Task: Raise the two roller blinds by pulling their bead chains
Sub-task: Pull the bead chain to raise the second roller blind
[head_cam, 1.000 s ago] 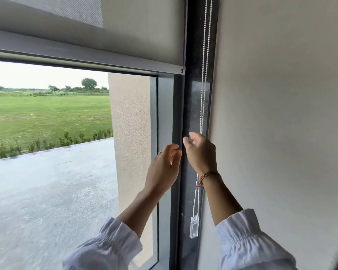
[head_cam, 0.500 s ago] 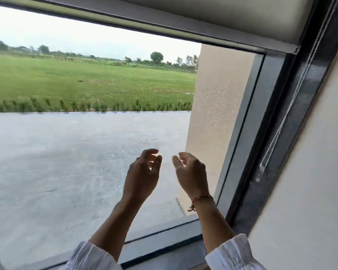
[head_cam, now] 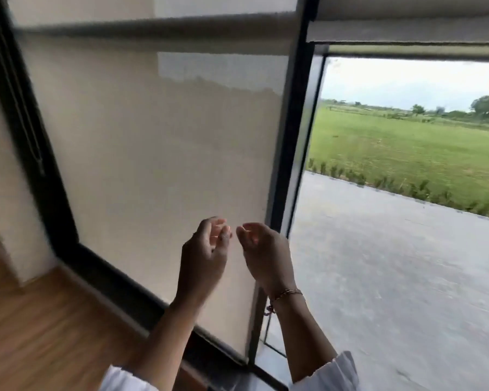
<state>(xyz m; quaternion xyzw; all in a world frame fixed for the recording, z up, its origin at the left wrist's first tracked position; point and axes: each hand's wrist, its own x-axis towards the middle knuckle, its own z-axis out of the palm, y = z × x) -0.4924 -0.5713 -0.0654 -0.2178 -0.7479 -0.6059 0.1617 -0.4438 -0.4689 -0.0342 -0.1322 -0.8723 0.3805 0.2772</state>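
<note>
A beige roller blind point(head_cam: 158, 153) hangs fully down over the left window pane. Its bead chain point(head_cam: 26, 117) runs along the dark frame at the far left, well away from both hands. The right blind point(head_cam: 407, 32) is rolled up near the top, showing the field outside. My left hand point(head_cam: 203, 255) and my right hand point(head_cam: 266, 255) are raised side by side in front of the lowered blind's lower right part. Both have loosely curled, parted fingers and hold nothing. A thread bracelet sits on the right wrist.
A dark window post point(head_cam: 294, 153) separates the two panes. Wooden floor point(head_cam: 40, 334) lies at lower left, beside a beige wall point(head_cam: 0, 179). The picture is motion-blurred.
The view has swung left from the raised right blind and its chain to the lowered left blind. Both hands left that chain and stay raised and empty.
</note>
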